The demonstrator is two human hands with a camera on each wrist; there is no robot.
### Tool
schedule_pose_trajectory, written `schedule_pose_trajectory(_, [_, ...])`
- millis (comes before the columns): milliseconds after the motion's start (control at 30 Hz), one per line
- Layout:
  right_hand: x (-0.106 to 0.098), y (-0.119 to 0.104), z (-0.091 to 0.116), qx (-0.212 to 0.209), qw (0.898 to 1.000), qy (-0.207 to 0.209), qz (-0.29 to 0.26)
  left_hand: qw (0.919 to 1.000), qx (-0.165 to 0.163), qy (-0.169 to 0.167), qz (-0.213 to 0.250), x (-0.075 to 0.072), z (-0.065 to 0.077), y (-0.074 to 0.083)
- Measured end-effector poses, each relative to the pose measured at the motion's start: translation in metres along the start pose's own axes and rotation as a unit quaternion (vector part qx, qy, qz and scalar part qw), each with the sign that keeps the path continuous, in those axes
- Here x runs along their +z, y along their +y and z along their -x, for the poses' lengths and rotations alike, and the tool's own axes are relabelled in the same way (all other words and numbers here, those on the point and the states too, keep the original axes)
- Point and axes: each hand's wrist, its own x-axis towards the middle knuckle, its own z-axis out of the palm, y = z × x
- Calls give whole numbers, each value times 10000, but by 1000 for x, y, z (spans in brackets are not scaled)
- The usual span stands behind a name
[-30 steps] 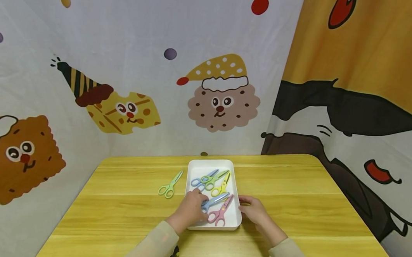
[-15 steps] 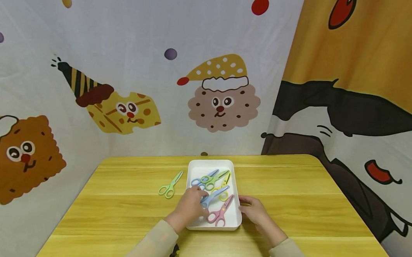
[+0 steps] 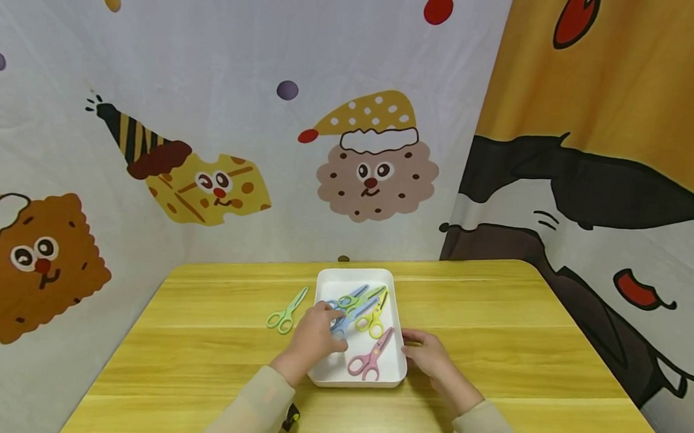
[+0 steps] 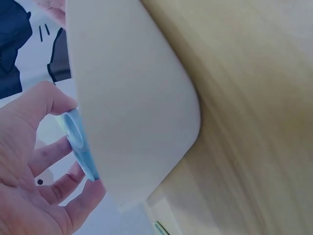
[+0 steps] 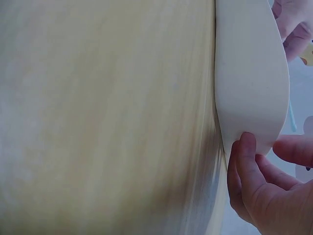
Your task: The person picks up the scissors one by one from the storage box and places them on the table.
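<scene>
In the head view, a white tray (image 3: 364, 275) holds several children's scissors. My left hand (image 3: 312, 336) reaches over its left rim and pinches the handles of blue scissors (image 3: 361, 311), whose blades point away to the upper right. Thumb and fingertips meet the blue handle in the left wrist view. My right hand (image 3: 432, 359) holds the tray's right side, fingers on the outer wall and thumb at the rim in the right wrist view. Pink scissors (image 3: 370, 359) lie near the front of the tray. Yellow scissors (image 3: 372, 320) and green scissors (image 3: 365, 298) lie farther back, beside another blue pair, partly hidden.
Light green scissors (image 3: 287, 315) lie on the wooden table (image 3: 211, 340), left of the tray. A cartoon-printed cloth (image 3: 231, 60) hangs behind the table, and another printed cloth (image 3: 612, 106) hangs at the right.
My left hand has moved the pinched blue scissors back and left, away from the pink pair, uncovering more of the yellow pair. My right hand has stayed at the tray's side.
</scene>
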Motion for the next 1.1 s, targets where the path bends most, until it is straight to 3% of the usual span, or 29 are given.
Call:
schedule_pose_trajectory(467, [-1,-1,0,-7,9999,-14,99,9988,-369,213,242,-15,-5,-8])
schedule_pose_trajectory(1100, [-1,0,0,3,9999,15,117,9949,-957,208,246,-27,-6,-24])
